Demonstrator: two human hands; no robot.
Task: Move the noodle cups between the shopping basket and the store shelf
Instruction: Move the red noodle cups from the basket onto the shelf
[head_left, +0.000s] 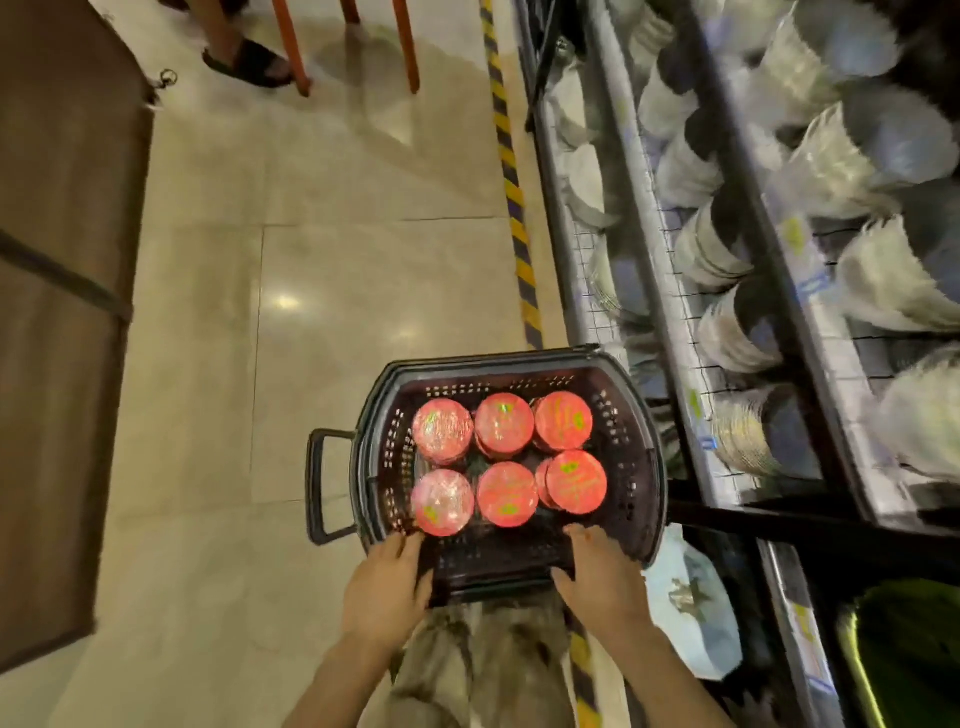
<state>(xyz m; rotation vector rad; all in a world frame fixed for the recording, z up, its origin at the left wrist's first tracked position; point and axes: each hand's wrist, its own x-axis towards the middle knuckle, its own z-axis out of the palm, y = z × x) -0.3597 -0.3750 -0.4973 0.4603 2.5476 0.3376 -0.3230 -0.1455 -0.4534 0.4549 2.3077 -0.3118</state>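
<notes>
A black plastic shopping basket (639, 447) stands on the tiled floor beside the store shelf (727, 291). Several red-lidded noodle cups (505, 426) stand upright in it, in two rows. My left hand (387, 587) grips the basket's near rim at the left. My right hand (597, 571) grips the same rim at the right. One basket handle (317, 483) hangs out on the left side.
The shelf on the right holds stacks of white and dark bowls (727, 249). A yellow-black hazard strip (514, 192) runs along the shelf base. A brown panel (62, 312) stands at left. Orange chair legs (293, 52) and another person's sandalled foot (249, 62) are far ahead.
</notes>
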